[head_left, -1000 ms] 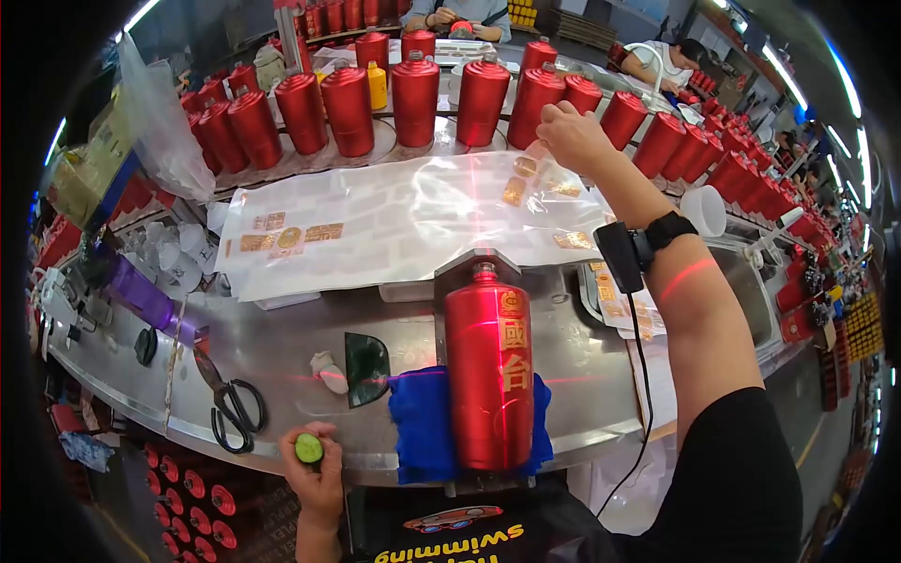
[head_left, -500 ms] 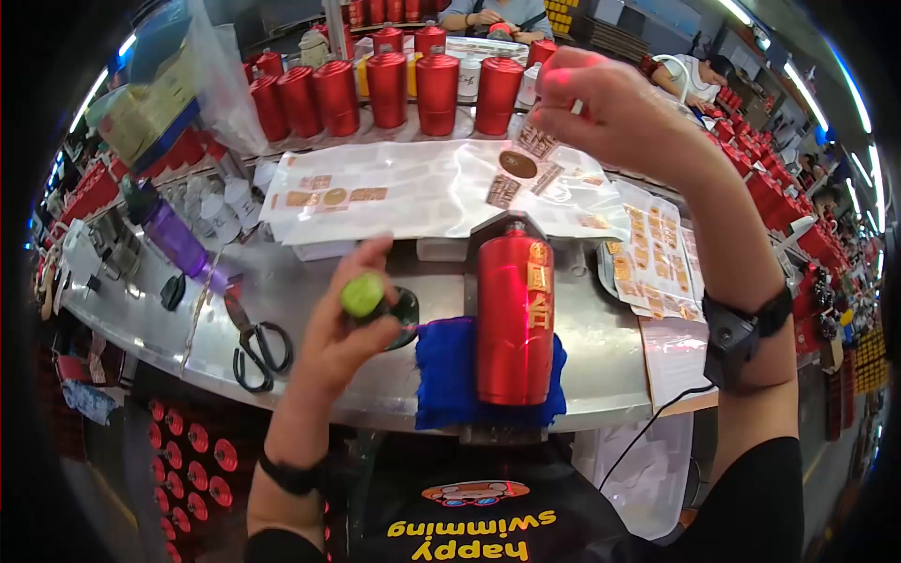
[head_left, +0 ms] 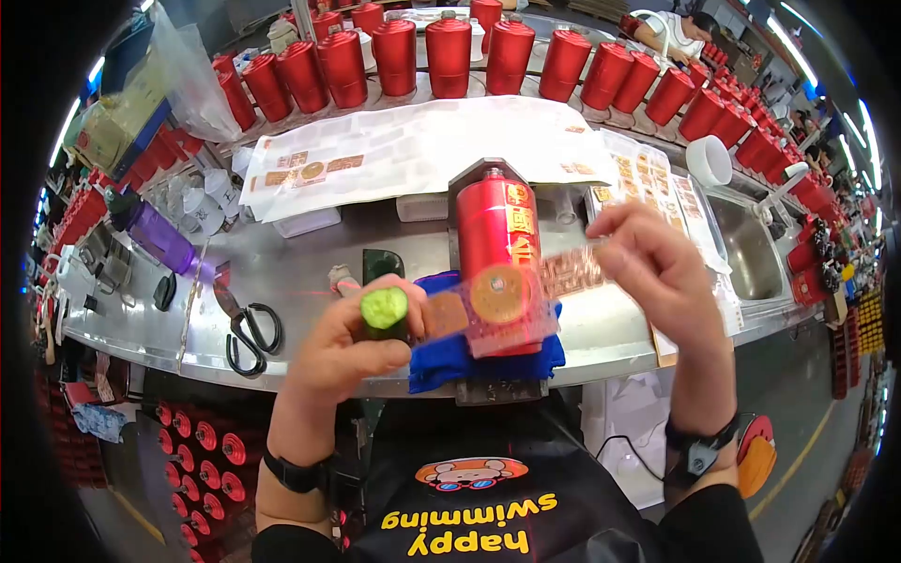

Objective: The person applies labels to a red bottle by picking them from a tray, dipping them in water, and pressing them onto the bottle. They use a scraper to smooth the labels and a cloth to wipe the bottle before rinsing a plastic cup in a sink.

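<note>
My left hand [head_left: 328,352] is closed around a stub of cucumber [head_left: 384,310], its pale green end facing up. The left end of a clear decal strip [head_left: 500,295] with gold and brown patterns meets the same fingers. My right hand [head_left: 662,277] pinches the strip's other end, so it stretches between both hands. Behind the strip, a glossy red bottle [head_left: 483,225] with gold characters lies tilted in a dark holder [head_left: 502,391]. Its lower part is partly covered by the strip. A blue cloth [head_left: 434,375] is under the bottle.
White decal sheets [head_left: 404,141] lie behind the bottle, with a row of red bottles [head_left: 449,56] beyond. Black-handled scissors [head_left: 246,328] and a purple drinking bottle [head_left: 155,233] are on the left. At right are a sink [head_left: 746,244] and a white bowl [head_left: 709,161]. Another person [head_left: 671,38] sits far right.
My right hand has come down from above the decal sheets, bringing the patterned strip in front of the red bottle. My left hand has shifted slightly right and now meets the strip.
</note>
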Available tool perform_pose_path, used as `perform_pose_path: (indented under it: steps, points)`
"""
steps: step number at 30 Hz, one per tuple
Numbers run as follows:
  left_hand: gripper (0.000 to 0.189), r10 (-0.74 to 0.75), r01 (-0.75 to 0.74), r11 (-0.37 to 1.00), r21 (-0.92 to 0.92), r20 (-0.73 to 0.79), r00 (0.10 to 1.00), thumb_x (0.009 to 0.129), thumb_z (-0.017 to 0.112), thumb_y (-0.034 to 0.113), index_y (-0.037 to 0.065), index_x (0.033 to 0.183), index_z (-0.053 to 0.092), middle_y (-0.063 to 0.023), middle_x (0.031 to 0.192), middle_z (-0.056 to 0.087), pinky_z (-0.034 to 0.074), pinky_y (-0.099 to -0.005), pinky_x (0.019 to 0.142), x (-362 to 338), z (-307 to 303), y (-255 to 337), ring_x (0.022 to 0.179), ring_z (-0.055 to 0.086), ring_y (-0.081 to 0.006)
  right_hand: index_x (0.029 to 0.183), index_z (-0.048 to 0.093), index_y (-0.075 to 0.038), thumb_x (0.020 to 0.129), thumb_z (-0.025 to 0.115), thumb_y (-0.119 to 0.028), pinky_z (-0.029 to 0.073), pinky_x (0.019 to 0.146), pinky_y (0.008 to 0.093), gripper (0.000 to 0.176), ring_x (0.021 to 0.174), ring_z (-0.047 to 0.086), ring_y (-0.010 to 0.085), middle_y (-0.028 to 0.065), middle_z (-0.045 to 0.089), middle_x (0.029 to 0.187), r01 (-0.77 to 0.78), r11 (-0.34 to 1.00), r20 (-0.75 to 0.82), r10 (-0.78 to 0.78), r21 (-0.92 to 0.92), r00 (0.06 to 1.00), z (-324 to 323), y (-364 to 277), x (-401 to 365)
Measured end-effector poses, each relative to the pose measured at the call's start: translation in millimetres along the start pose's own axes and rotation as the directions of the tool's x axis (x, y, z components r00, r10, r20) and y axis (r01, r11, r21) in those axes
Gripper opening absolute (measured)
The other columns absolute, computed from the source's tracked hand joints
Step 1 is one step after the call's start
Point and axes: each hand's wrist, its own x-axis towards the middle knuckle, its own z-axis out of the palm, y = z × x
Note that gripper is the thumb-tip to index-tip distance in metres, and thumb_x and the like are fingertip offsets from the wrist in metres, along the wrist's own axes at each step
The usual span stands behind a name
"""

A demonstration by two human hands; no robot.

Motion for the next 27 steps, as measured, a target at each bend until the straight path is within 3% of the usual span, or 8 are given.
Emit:
perform_pose_path:
  steps: [2,4,5,11,14,18,20,27]
  points:
    - [0.034,-0.138,0.136,0.989,-0.052,-0.043,0.989,0.077,0.073,0.018,0.005,0.103,0.057,-0.0007,0.096,0.054,0.041,-0.0228,0.075,-1.4,7.3,-2.9,0.086,0.050,-0.0089,0.075,0.054,-0.001,0.089,0.061,-0.009,0.039,0.079,0.0258,0.017,0.089,0.050,0.0111,0.0099,0.057,0.101,-0.147,0.984,-0.033,0.150,0.098,0.988,10.0,22.4,-22.4]
    - [0.031,-0.220,0.216,0.975,-0.055,-0.070,0.973,0.078,0.073,0.017,0.006,0.103,0.057,0.0000,0.095,0.054,0.041,-0.0223,0.075,1.6,9.8,-5.7,0.085,0.050,-0.0081,0.076,0.055,-0.001,0.089,0.061,-0.010,0.039,0.078,0.0248,0.018,0.087,0.049,0.0103,0.0091,0.057,0.100,-0.169,0.967,-0.067,0.185,0.192,0.980,19.6,42.1,-36.4]
    - [0.024,-0.260,0.258,0.966,-0.034,-0.143,0.955,0.071,0.070,0.017,0.003,0.088,0.059,-0.0066,0.099,0.052,0.038,-0.0298,0.084,4.8,17.2,-3.1,0.093,0.051,-0.0167,0.076,0.056,0.000,0.089,0.061,-0.010,0.039,0.077,0.0246,0.017,0.087,0.049,0.0100,0.0087,0.057,0.100,-0.177,0.966,-0.082,0.195,0.190,0.977,23.3,48.3,-41.0]
    - [0.023,-0.292,0.300,0.953,0.027,-0.169,0.941,0.071,0.070,0.014,0.003,0.089,0.059,-0.0052,0.101,0.051,0.039,-0.0298,0.086,15.5,21.4,-3.5,0.094,0.051,-0.0167,0.076,0.057,0.000,0.089,0.062,-0.009,0.039,0.073,0.0223,0.016,0.083,0.049,0.0085,0.0064,0.057,0.100,-0.199,0.946,-0.104,0.232,0.256,0.967,30.4,75.6,-48.0]
    - [0.024,-0.276,0.282,0.959,0.042,-0.110,0.955,0.082,0.071,0.011,0.007,0.101,0.056,0.0030,0.095,0.050,0.041,-0.0212,0.074,18.3,18.1,-7.0,0.085,0.048,-0.0059,0.077,0.057,0.000,0.089,0.062,-0.010,0.038,0.069,0.0203,0.016,0.078,0.047,0.0063,0.0056,0.057,0.100,-0.216,0.936,-0.087,0.248,0.277,0.965,33.3,82.8,-50.5]
    - [0.023,-0.314,0.328,0.943,0.064,-0.159,0.936,0.079,0.070,0.011,0.006,0.097,0.057,0.0012,0.097,0.049,0.040,-0.0226,0.076,21.0,21.8,-5.5,0.087,0.048,-0.0080,0.078,0.059,0.000,0.088,0.065,-0.011,0.037,0.053,0.0189,0.016,0.067,0.047,0.0041,0.0047,0.058,0.094,-0.160,0.957,-0.114,0.192,0.242,0.975,37.6,94.6,-51.5]
    - [0.021,-0.350,0.374,0.925,0.069,-0.228,0.909,0.072,0.069,0.012,0.004,0.089,0.059,-0.0025,0.101,0.049,0.039,-0.0259,0.081,23.4,30.0,-0.9,0.091,0.048,-0.0125,0.078,0.060,0.000,0.088,0.065,-0.011,0.037,0.052,0.0189,0.016,0.067,0.047,0.0041,0.0047,0.058,0.093,-0.155,0.958,-0.122,0.188,0.242,0.975,39.4,96.5,-51.0]
    - [0.022,-0.349,0.380,0.920,0.094,-0.240,0.906,0.073,0.068,0.011,0.003,0.091,0.058,-0.0014,0.102,0.049,0.039,-0.0229,0.074,24.9,32.6,-3.3,0.087,0.048,-0.0099,0.076,0.061,0.000,0.087,0.067,-0.013,0.039,0.054,0.0213,0.017,0.067,0.049,0.0073,0.0063,0.059,0.093,-0.165,0.961,-0.104,0.192,0.222,0.976,40.0,101.9,-52.0]
